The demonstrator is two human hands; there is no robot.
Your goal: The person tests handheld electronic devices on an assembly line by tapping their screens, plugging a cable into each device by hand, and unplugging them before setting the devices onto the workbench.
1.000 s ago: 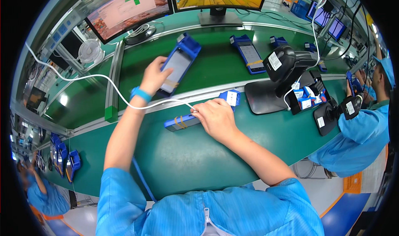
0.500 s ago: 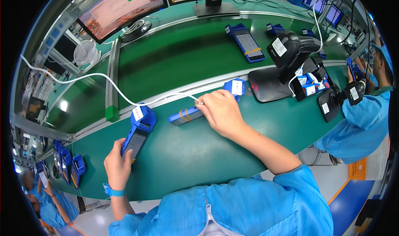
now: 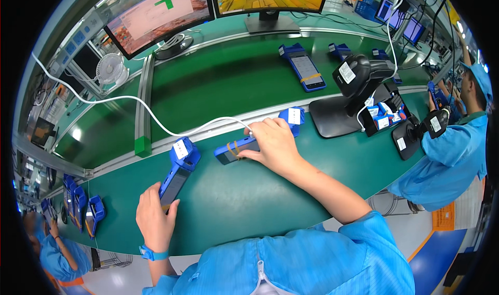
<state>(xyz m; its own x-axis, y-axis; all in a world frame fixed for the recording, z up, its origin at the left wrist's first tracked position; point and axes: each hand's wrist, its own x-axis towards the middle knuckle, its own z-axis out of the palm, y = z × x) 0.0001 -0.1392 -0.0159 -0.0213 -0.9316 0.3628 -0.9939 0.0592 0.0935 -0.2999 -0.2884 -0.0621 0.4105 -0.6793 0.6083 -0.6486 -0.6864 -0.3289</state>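
Note:
My left hand [image 3: 156, 222] is open beside the lower end of a blue and black handheld terminal [image 3: 175, 180], its thumb spread away from the screen. The terminal's bulky blue head bears a white label and points away from me. My right hand [image 3: 275, 144] is closed across a second blue handheld terminal [image 3: 225, 155] with yellow bands, thumb over its screen side. A white cable [image 3: 202, 124] runs in from the left and ends at my right fingertips, by the terminal's far edge; its plug is mostly hidden.
A black scanner on a stand [image 3: 332, 115] is at right, beside a black box [image 3: 378, 123] of small packets. Another terminal [image 3: 306, 72] lies on the green shelf; several stand at left [image 3: 95, 214]. Monitors [image 3: 161, 17] and a fan [image 3: 110, 69] are behind. Co-workers [image 3: 452, 154] sit either side.
My left thumb has come off the terminal and spread away. My right thumb has come forward over the second terminal's screen side. The whole view has shifted slightly.

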